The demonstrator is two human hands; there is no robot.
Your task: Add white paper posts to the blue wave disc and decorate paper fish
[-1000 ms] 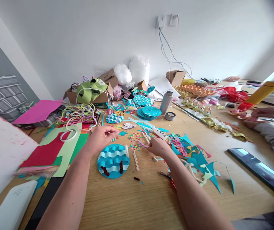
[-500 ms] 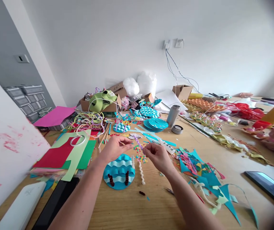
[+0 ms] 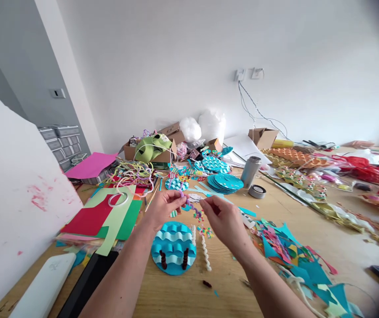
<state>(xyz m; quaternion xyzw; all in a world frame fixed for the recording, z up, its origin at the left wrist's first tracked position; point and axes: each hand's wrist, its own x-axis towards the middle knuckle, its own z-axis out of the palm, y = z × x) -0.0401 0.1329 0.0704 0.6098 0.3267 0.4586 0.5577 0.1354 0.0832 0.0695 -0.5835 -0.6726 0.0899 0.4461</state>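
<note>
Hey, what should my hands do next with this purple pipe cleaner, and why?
I'd probably bring the right hand down to pinch the lower end of the purple pipe cleaner. Your left hand grips it higher up, that curly end sticks out below your left fingers, and the right fingertips are close by.
</note>
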